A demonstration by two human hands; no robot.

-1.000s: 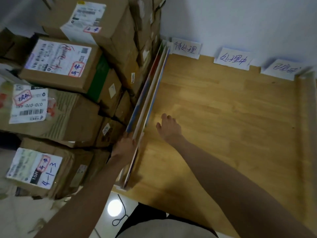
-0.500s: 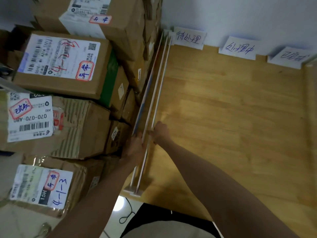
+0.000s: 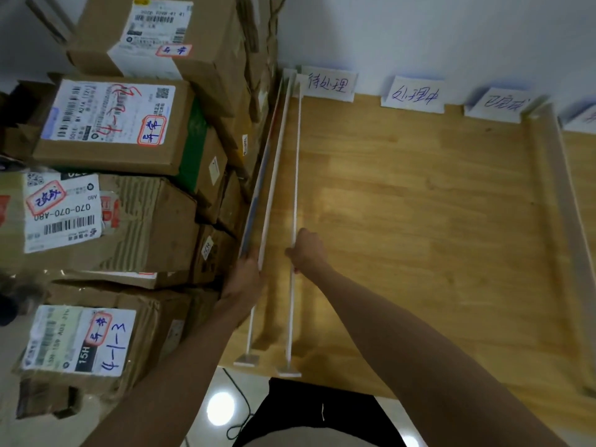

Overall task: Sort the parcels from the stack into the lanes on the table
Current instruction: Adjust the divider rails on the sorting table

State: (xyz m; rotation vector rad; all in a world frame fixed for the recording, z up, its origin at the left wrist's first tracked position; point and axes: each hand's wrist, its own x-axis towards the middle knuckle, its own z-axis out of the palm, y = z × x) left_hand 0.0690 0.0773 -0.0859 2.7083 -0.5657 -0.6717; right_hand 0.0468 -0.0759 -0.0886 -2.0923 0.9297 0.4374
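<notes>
A person is standing at a wooden surface (image 3: 419, 221), seen from above. The left hand (image 3: 246, 274) is gripping the top edge of a thin upright divider panel (image 3: 274, 175) at the surface's left edge. The right hand (image 3: 306, 251) is curling around a second thin divider panel (image 3: 296, 162) just beside it, both panels standing parallel. Parcels (image 3: 109, 124), brown cardboard boxes with shipping labels, are sitting stacked to the left, off the surface. Three handwritten paper signs (image 3: 412, 96) are leaning against the white wall (image 3: 419, 33) at the far edge.
</notes>
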